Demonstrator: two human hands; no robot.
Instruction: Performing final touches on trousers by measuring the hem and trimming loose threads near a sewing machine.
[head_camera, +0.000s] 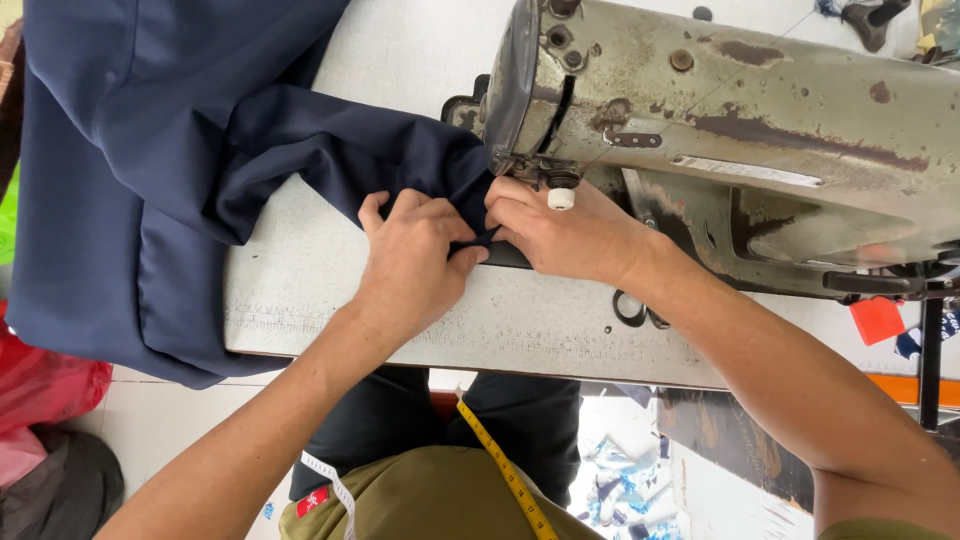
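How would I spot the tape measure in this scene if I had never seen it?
Start at the big worn sewing machine on the table, where both hands pinch dark blue cloth. Look down past the table's near edge to the person's lap. The tape measure is the narrow yellow strip with black marks, lying slantwise there.

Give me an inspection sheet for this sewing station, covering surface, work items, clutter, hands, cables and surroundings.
Surface: pale, worn table.
Job's things: navy fabric draped over the table's left edge, its end bunched beside the worn sewing machine.
Clutter: scissors partly hidden under the right wrist.
Grippers: left hand and right hand both pinch the fabric beside the machine head.
Cables: nothing seen.
Surroundings: yellow tape measure across the lap; red bag and fabric scraps on the floor.
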